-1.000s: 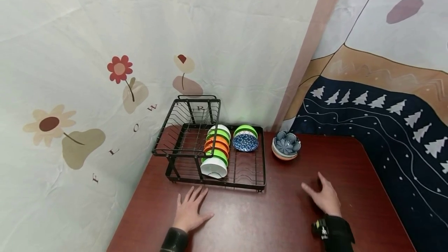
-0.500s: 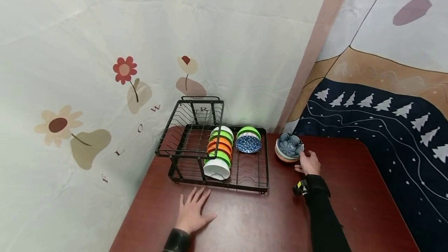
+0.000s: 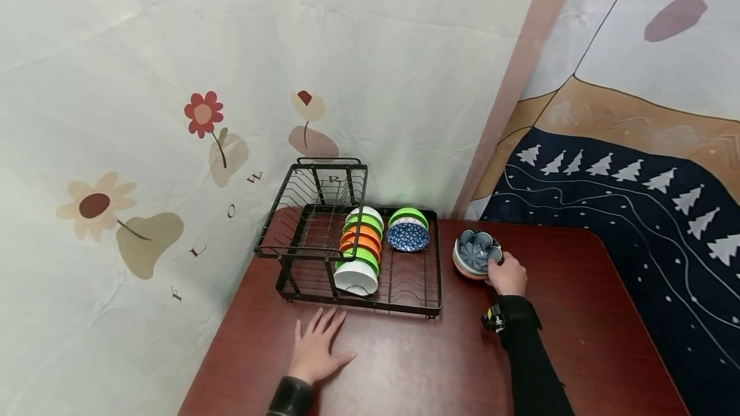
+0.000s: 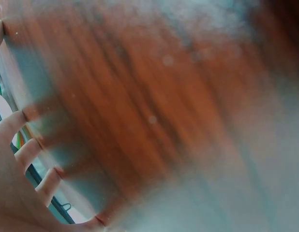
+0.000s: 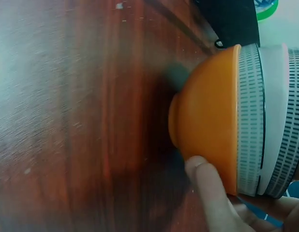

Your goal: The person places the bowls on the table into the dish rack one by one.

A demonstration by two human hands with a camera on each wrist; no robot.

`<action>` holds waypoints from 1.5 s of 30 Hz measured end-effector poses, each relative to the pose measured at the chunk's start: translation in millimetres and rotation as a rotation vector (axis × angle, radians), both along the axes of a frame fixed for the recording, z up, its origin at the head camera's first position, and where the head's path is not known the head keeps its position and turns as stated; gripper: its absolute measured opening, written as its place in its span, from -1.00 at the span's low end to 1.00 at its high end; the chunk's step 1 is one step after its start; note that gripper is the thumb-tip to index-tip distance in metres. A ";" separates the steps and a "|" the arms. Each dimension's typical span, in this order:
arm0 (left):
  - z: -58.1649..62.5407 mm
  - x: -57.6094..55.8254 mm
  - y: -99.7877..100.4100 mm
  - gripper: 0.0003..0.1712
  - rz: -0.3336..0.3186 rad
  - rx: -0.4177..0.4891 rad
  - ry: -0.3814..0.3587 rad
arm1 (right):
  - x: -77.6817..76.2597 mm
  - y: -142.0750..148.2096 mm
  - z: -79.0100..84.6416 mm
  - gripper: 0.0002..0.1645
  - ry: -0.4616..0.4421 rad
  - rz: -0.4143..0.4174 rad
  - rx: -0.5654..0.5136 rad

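My right hand (image 3: 507, 275) grips the near right side of a stack of nested bowls (image 3: 474, 255) on the table, right of the dish rack. The top bowl is grey-blue with a petal-shaped rim. In the right wrist view an orange bowl (image 5: 207, 106) forms the bottom of the stack, with white and dark dashed-pattern bowls inside it. One fingertip (image 5: 198, 166) lies against the orange bowl's side; the other fingers are partly hidden by the stack. My left hand (image 3: 318, 352) rests with spread fingers on the table before the rack, and its fingers show at the left wrist view's edge.
A black two-tier dish rack (image 3: 399, 308) stands at the back of the reddish-brown table (image 3: 416, 364). Its lower tier holds a row of white, green and orange bowls (image 3: 361, 255) and a shorter row with a blue patterned bowl (image 3: 408, 237). Printed cloth hangs behind.
My right hand has moved forward and left from the open table to the bowl stack and taken hold of it. The stack has shifted slightly toward me. My left hand stays put.
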State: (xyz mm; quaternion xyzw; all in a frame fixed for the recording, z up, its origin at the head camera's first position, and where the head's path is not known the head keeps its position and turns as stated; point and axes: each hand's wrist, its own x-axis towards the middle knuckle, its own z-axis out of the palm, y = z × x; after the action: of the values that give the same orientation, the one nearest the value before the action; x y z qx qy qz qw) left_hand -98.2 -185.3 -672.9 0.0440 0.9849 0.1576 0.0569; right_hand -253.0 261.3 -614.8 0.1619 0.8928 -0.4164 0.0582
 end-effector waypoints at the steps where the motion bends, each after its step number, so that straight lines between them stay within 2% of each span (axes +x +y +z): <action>1: 0.3 0.1 -0.2 0.09 0.001 -0.001 -0.001 | 3.9 -0.2 0.7 -0.31 0.005 0.013 0.013; 6: 1.3 0.5 -1.6 0.09 -0.003 -0.004 0.004 | 19.4 0.8 2.0 -0.30 -0.019 0.049 0.087; 10: -0.5 0.0 -3.3 0.09 -0.003 0.002 0.013 | 23.3 -1.1 0.6 -0.28 -0.016 0.029 0.175; 17: -7.3 0.4 -3.2 0.10 -0.004 -0.008 -0.003 | 20.8 -8.4 5.2 -0.49 0.159 -0.054 0.319; 25: -4.3 0.8 -1.6 0.09 -0.006 0.001 0.006 | 22.6 -10.7 10.4 -0.62 0.381 -0.003 0.435; 29: -0.4 1.2 -0.9 0.09 -0.005 0.001 -0.006 | 23.5 -9.1 8.9 -0.65 0.498 0.025 0.423; 32: -0.9 1.9 -1.1 0.09 -0.005 0.001 0.000 | 23.3 -9.3 8.2 -0.65 0.531 0.023 0.394; 36: -3.6 3.3 -1.7 0.09 -0.007 -0.003 0.017 | 24.8 -9.7 6.2 -0.62 0.514 -0.024 0.337; 41: -4.9 2.8 -1.8 0.09 -0.009 0.000 0.028 | 27.9 -7.8 6.2 -0.64 0.511 -0.130 0.207; 45: -4.3 2.7 -1.9 0.09 -0.009 0.007 0.026 | 30.9 -6.0 8.9 -0.65 0.458 -0.209 0.096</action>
State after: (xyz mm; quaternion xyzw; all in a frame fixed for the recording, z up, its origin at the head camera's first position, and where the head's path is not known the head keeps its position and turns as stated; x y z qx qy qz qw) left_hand -95.5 -187.2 -677.3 0.0505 0.9847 0.1604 0.0447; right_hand -222.1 255.4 -605.9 0.1577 0.8798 -0.4030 -0.1965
